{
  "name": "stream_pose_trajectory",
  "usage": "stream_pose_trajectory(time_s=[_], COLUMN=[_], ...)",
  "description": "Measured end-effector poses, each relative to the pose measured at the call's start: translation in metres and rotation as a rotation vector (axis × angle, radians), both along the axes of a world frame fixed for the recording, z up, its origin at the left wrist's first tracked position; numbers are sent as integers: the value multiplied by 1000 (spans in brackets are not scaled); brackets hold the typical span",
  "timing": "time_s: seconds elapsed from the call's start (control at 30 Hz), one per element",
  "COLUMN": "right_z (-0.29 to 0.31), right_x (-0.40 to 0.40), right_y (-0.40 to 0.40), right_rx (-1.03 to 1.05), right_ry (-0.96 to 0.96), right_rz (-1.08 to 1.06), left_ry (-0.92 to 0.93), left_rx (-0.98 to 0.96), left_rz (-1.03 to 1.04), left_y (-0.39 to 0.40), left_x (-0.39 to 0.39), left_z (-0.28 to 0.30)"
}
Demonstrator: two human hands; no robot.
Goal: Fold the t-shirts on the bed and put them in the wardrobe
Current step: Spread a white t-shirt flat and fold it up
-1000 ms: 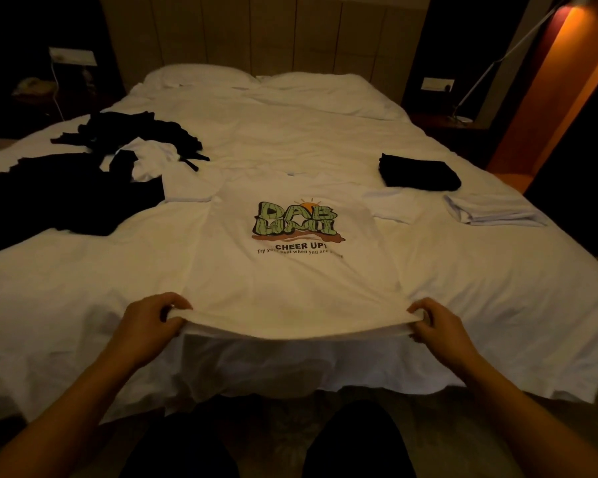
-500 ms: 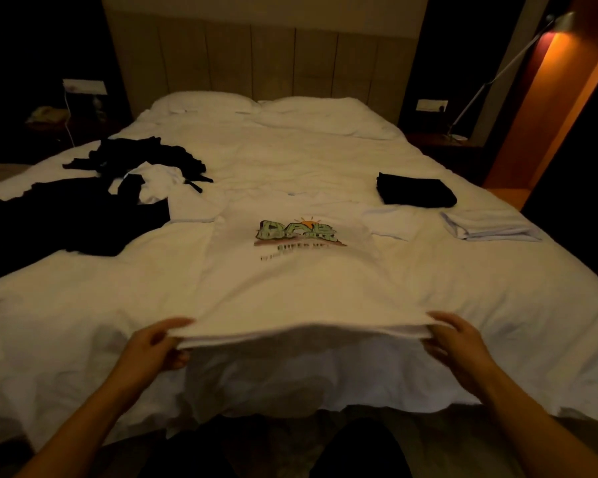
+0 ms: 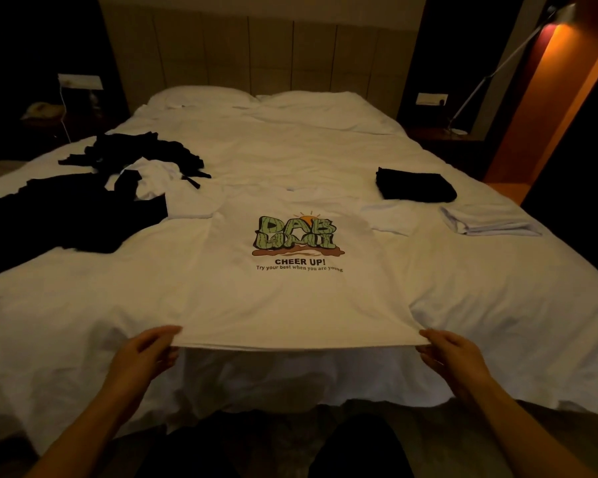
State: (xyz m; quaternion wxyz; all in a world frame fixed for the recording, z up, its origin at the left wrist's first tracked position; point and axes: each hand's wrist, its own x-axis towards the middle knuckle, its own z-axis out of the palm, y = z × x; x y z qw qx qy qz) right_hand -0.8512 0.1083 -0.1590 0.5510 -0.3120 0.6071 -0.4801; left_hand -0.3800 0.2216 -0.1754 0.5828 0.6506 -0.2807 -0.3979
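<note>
The left hand (image 3: 142, 355) pinches the near left corner of the white printed t-shirt (image 3: 290, 298), thumb on top of the hem and fingers curled beneath it. The right hand (image 3: 453, 357) pinches the near right corner the same way, its fingers tucked under the cloth. Between the two hands the hem is pulled straight and held a little above the edge of the bed (image 3: 497, 305), so the fabric casts a shadow on the hanging sheet below it.

The t-shirt lies front up on the bed, its body spread flat away from the hands, with a green and brown print and the words "CHEER UP!" in the middle of the chest. Its sleeves reach out to either side at the far end.

To the left of the t-shirt lies a heap of unfolded black clothes (image 3: 66, 215), with a crumpled white garment (image 3: 156, 177) among them. To the right of the t-shirt, beyond its sleeve, sits a folded black t-shirt (image 3: 415, 184), and just beside that, nearer the bed's right edge, a folded white t-shirt (image 3: 491, 222). Beyond the t-shirt, at the head of the bed, two pillows (image 3: 256, 98) lie against a panelled headboard (image 3: 256, 53). A floor lamp (image 3: 504, 63) leans in at the far right of the bed.
</note>
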Motion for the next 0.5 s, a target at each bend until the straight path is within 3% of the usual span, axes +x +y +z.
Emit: stream_pose_trajectory(time_s=[0.1,0.23,0.33,0.5], right_z=[-12,-21,-19,-14], right_x=[1,2,0,3], right_y=[1,-2,-5,-11], right_rx=[-37,172,211,240], right_ry=[32,40,52,330], right_rz=[-52,-18,2,122], left_ry=[24,-43,-107,-225], left_rx=[-43,197,316,354], left_rz=[65,12,-29,-11], left_y=[0,1,-2,-7], left_x=[-4,-6,-5,-7], left_z=[-2,-13,-14,-5])
